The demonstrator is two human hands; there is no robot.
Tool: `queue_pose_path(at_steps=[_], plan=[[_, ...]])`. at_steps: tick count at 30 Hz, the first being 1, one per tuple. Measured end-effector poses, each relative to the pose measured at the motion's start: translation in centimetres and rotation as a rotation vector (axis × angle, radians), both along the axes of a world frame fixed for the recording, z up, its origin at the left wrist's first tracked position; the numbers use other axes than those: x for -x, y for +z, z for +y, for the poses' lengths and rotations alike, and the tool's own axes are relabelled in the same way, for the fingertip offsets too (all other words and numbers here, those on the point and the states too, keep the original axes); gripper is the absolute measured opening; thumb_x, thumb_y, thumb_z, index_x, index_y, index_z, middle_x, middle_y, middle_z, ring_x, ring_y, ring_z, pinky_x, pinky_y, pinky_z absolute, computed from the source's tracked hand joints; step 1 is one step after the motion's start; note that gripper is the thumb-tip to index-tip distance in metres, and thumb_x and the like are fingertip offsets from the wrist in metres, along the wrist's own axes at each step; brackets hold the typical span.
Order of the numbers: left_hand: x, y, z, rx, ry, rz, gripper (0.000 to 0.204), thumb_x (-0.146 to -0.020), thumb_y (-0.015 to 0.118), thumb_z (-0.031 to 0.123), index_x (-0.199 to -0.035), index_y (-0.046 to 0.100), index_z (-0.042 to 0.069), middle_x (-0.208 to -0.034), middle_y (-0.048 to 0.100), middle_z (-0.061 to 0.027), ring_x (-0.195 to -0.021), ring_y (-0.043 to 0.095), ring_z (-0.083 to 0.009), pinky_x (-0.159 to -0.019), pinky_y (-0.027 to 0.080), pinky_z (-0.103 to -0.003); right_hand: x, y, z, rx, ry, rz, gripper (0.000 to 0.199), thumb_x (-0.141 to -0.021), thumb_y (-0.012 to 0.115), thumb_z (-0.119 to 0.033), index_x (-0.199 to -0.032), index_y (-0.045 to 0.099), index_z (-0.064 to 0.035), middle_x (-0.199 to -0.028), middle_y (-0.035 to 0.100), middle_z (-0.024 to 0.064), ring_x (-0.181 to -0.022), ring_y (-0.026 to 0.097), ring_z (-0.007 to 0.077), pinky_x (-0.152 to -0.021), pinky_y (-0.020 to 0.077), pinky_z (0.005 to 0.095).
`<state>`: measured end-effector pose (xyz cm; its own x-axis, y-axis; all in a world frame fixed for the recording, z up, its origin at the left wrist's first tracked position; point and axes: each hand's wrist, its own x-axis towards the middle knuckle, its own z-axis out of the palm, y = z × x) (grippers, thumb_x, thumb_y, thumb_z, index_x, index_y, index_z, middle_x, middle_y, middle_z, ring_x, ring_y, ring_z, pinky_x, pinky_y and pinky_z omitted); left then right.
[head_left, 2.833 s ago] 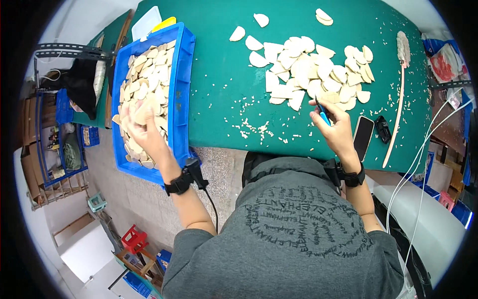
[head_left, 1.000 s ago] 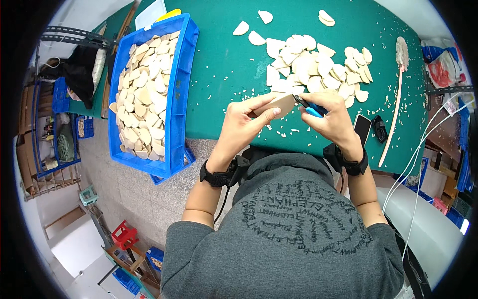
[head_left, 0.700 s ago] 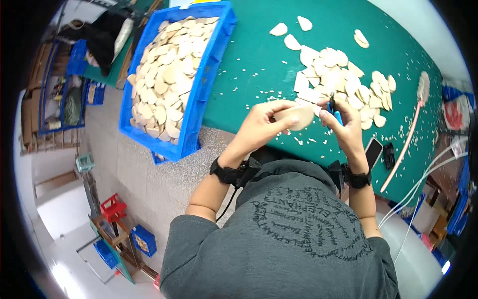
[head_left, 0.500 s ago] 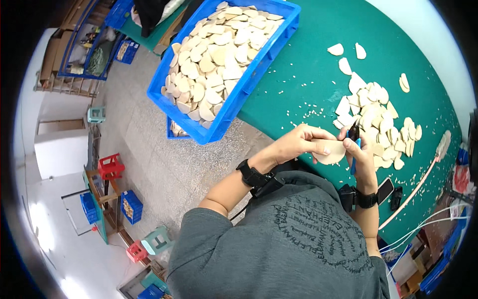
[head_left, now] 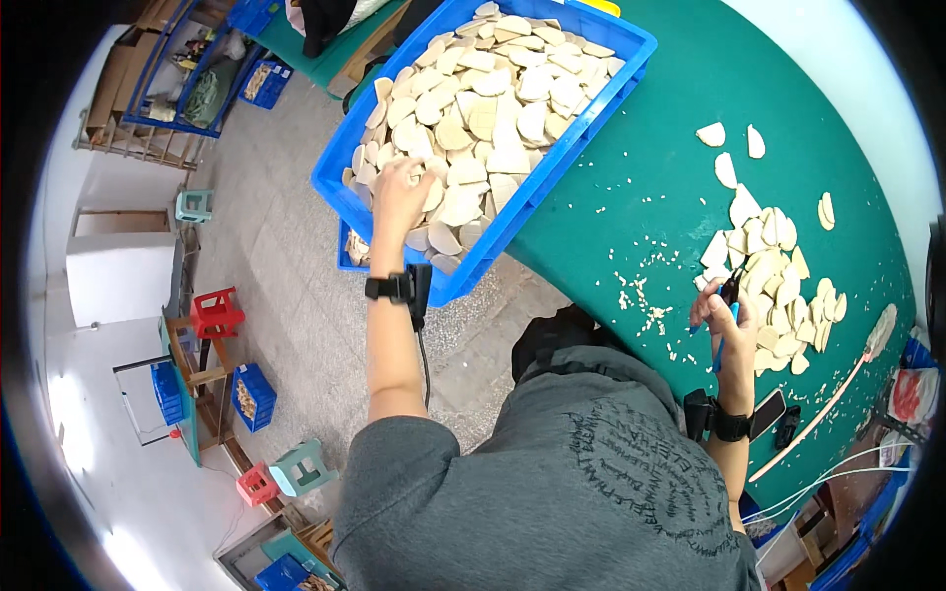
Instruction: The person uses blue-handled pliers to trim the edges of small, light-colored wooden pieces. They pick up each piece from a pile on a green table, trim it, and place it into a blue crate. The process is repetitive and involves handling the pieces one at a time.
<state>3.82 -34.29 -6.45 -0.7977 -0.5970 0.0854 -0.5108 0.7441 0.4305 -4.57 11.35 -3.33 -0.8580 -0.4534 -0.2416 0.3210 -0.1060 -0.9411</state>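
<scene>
My left hand (head_left: 402, 187) reaches into the near-left part of a blue plastic crate (head_left: 473, 258), its fingers bent closed around a flat beige piece among the others. The crate is heaped with thin beige pieces (head_left: 483, 118), many of them half-round. My right hand (head_left: 727, 320) grips blue-handled pliers (head_left: 730, 289) with a dark head, above the green table and beside a loose pile of similar beige pieces (head_left: 778, 286).
Small pale scraps (head_left: 642, 305) are scattered on the green table (head_left: 680, 59). A phone (head_left: 768, 414) and a long-handled brush (head_left: 833, 404) lie at the right. Red and green stools (head_left: 217, 313) stand on the floor at the left.
My left hand has swung away from my right hand to the crate, with the beige piece they held leaving my right hand's side. My right hand still grips the pliers.
</scene>
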Motion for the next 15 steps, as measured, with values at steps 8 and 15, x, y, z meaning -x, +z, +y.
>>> queue_pose_path(at_steps=[8,15], plan=[[5.1,-7.8,-9.8,0.2,0.21,0.046,0.06,-0.073,0.075,0.031,-0.116,0.055,-0.006,-0.106,0.062,-0.0228,-0.101,0.059,-0.0342,-0.088,0.047,-0.041,-1.2,0.6,-0.9,-0.143,-0.066,0.08,0.019,-0.086,0.066,-0.017,-0.094,0.059,-0.0021,-0.077,0.056,0.0019,-0.067,0.053,0.0104,-0.065,0.042,0.0243],[6.3,1.6,4.5,-1.077,-0.157,0.53,0.022,-0.086,0.058,0.007,-0.104,0.048,-0.001,-0.099,0.064,-0.0154,-0.087,0.063,-0.0187,-0.074,0.052,-0.028,-1.3,0.9,-1.7,-0.22,-0.063,0.097,0.017,-0.085,0.067,-0.015,-0.092,0.06,-0.0012,-0.076,0.056,0.0001,-0.067,0.053,0.0081,-0.064,0.0417,0.0224]])
